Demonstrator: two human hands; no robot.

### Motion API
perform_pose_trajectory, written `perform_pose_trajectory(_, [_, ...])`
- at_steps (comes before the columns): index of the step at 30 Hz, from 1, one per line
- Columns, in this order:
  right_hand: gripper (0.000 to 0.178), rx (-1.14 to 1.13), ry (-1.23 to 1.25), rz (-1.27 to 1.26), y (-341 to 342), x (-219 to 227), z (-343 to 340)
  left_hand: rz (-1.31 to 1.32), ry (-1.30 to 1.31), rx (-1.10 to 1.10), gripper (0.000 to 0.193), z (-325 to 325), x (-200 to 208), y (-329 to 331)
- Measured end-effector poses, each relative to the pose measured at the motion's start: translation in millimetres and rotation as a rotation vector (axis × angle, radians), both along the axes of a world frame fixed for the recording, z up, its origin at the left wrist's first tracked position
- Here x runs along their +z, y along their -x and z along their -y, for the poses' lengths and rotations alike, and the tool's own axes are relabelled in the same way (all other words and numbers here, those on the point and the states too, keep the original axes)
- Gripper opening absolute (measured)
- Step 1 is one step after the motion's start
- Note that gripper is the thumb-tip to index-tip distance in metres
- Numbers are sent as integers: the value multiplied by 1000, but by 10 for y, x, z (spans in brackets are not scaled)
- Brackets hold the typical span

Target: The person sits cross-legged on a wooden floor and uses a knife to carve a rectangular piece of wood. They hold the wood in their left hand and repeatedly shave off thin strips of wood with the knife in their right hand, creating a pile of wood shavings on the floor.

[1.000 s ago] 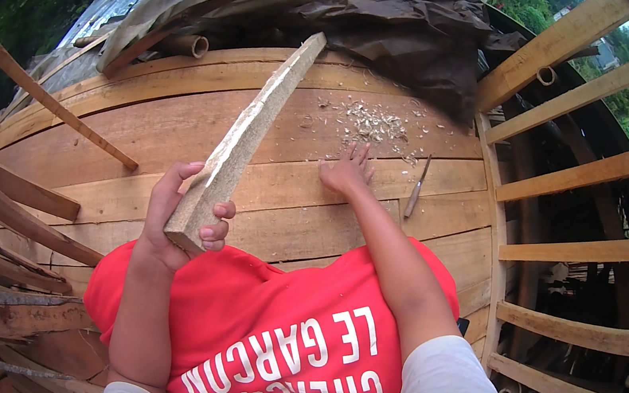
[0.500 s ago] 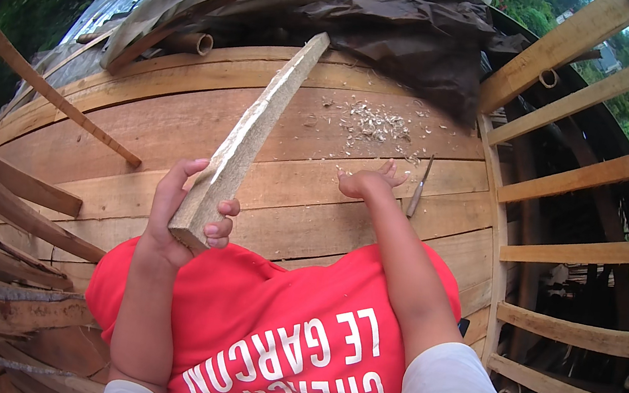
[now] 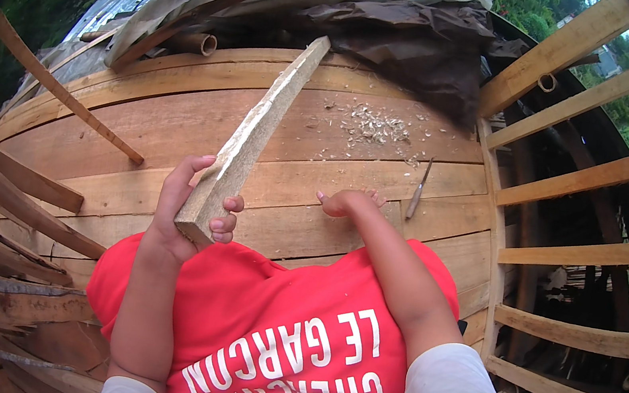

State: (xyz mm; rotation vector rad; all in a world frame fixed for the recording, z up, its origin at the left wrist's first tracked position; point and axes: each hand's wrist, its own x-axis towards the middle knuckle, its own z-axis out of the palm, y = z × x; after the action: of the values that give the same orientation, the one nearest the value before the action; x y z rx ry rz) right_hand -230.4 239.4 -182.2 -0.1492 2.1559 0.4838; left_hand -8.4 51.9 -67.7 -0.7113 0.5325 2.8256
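My left hand (image 3: 192, 207) is wrapped around the near end of a long, narrow wooden board (image 3: 248, 141). The board slants up and away, its far tip by the dark sheeting. A pale, whitish strip runs along one edge, while its other face is rough and grey-brown. Just above the plank floor (image 3: 284, 180) or touching it, my right hand (image 3: 352, 203) holds nothing, thumb and fingers apart. A slim pointed tool with a handle, perhaps a knife (image 3: 418, 191), lies to the right of that hand. Beyond them is a scatter of pale wood shavings (image 3: 377, 125).
Red cloth with white lettering (image 3: 275, 304) covers my lap. Wooden slats form a railing (image 3: 588, 251) on the right. Timber pieces (image 3: 24, 200) stick out on the left. Brown plastic sheeting (image 3: 408, 45) and a bamboo pole (image 3: 195, 43) border the far side.
My right hand has drawn back toward me and slightly left, away from the knife-like tool. The board in my left hand has shifted only a little.
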Motion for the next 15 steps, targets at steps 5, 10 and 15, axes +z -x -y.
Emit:
perform_pose_trajectory(5, [100,250,427,-111,67,-630,-96,-3,4,-28,43,-62,41,86])
perform_pose_trajectory(10, [95,534,591,-97,-262,-319,71,14,15,-5,42,-12,-14,23])
perform_pose_trajectory(15, [93,997,500,178,-489,-319,-205,39,43,1,42,-26,26,43])
